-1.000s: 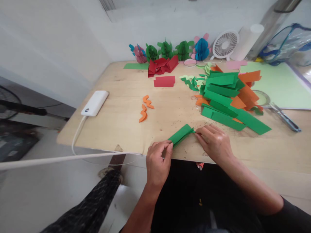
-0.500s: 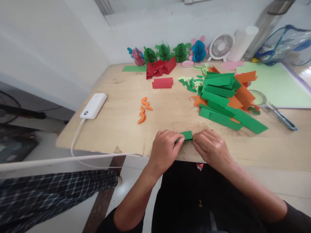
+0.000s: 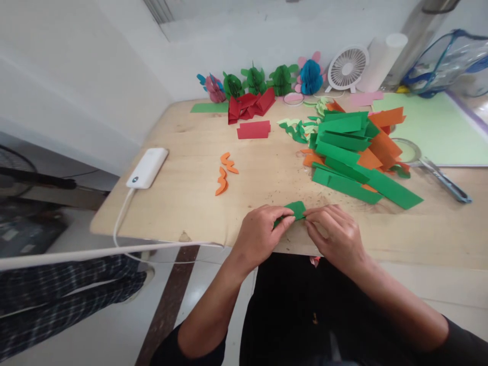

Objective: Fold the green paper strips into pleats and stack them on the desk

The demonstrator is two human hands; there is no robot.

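A small folded piece of green paper (image 3: 296, 209) is between my hands near the table's front edge. My left hand (image 3: 263, 227) pinches its left end between thumb and fingers. My right hand (image 3: 335, 229) has its fingertips closed on the right end. Part of the paper is hidden behind my left fingers. Just beyond my right hand lies a heap of folded green paper strips (image 3: 345, 152), mixed with orange paper (image 3: 387, 150). Two wavy orange paper cutouts (image 3: 221, 182) rest on the table to the left.
Folded red paper (image 3: 253, 129) lies farther back, before a row of honeycomb paper figures (image 3: 255, 80). A white fan (image 3: 347, 68) stands by the wall. A utility knife (image 3: 446, 180) is at right, a white power bank (image 3: 148, 168) at left. Another person's plaid trouser legs (image 3: 76, 295) show lower left.
The green paper has tilted and shifted slightly, and more of it shows above my fingers. My right fingers have spread a little below it. The other person's legs have moved left.
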